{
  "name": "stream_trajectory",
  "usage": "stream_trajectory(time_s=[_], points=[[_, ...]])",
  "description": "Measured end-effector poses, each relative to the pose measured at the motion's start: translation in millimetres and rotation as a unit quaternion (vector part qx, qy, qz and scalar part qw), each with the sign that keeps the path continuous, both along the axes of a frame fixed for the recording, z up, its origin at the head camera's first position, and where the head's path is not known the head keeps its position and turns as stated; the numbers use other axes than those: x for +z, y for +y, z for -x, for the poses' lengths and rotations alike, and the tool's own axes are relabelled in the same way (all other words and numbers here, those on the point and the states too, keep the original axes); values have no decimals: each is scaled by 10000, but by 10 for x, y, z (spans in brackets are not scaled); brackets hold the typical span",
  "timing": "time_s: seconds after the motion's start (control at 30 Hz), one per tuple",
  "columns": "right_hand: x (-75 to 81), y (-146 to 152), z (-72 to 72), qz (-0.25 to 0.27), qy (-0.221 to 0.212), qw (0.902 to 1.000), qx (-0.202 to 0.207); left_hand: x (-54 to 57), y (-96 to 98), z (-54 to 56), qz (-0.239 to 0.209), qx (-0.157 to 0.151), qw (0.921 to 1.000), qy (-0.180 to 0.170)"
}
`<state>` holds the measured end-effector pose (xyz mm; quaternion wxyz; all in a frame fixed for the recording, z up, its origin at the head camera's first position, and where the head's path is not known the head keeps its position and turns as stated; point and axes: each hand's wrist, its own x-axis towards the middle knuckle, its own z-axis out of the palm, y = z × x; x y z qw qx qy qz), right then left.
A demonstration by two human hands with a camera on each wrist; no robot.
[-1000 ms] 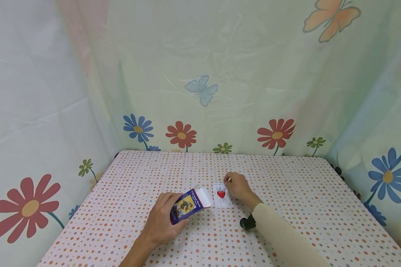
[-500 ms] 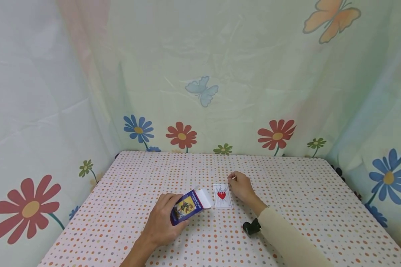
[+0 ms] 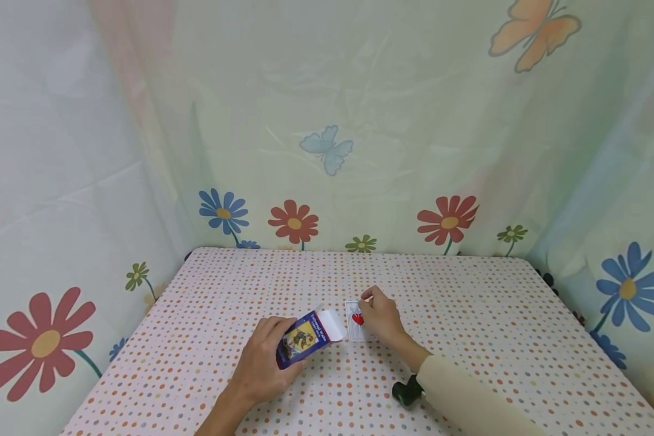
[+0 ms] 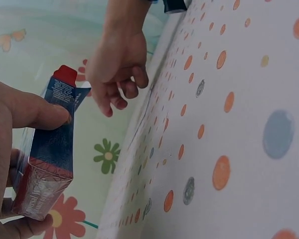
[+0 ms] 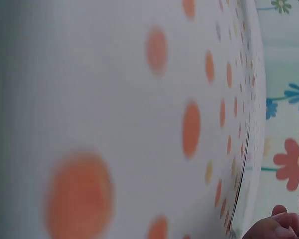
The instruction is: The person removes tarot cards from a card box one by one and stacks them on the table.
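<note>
My left hand (image 3: 261, 366) grips a blue tarot card box (image 3: 302, 340) printed "Universal Waite", its white end flap (image 3: 332, 325) lifted toward the right. In the left wrist view, the thumb lies along one side of the box (image 4: 55, 144) and fingers show beneath it. Flat on the table just beyond the flap is a tarot card (image 3: 353, 330) with a red heart. Over its right part is my right hand (image 3: 384, 318), fingers loosely bent. The left wrist view shows nothing held in that right hand (image 4: 118, 64); whether its fingertips touch the card cannot be made out.
A white cloth with coloured dots covers the table (image 3: 469, 315). Curtains with flowers and butterflies (image 3: 327, 79) enclose it at the back and both sides. A black wrist device (image 3: 407, 392) sits by the right sleeve (image 3: 469, 393).
My right hand first drew slightly away to the right of the card, then came back left over it. The left hand with the box has stayed in place.
</note>
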<state>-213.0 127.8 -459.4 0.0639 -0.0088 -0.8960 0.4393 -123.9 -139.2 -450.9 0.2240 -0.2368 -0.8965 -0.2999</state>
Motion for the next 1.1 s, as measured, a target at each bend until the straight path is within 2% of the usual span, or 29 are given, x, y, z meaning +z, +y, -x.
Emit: stream_trajectory(time_s=[0.27, 0.4, 0.53, 0.73, 0.9, 1.1], points=[[46, -148, -184, 521, 99, 9986, -1, -14, 7, 5, -25, 5, 10000, 37], [98, -207, -292, 1085, 305, 9935, -142, -12, 10, 6, -32, -14, 10000, -76], [188, -280, -412, 1458, 659, 9871, -98, -2, 9, 14, -32, -16, 9999, -100], [258, -393, -567, 1649, 1058, 9806, 43, 6, 7, 25, -5, -32, 10000, -53], [258, -471, -665, 1808, 1145, 9765, 257, 3, 5, 25, -29, -52, 10000, 12], [257, -520, -697, 1744, 1290, 9756, 331, 2, 2, 29, -33, -83, 10000, 43]])
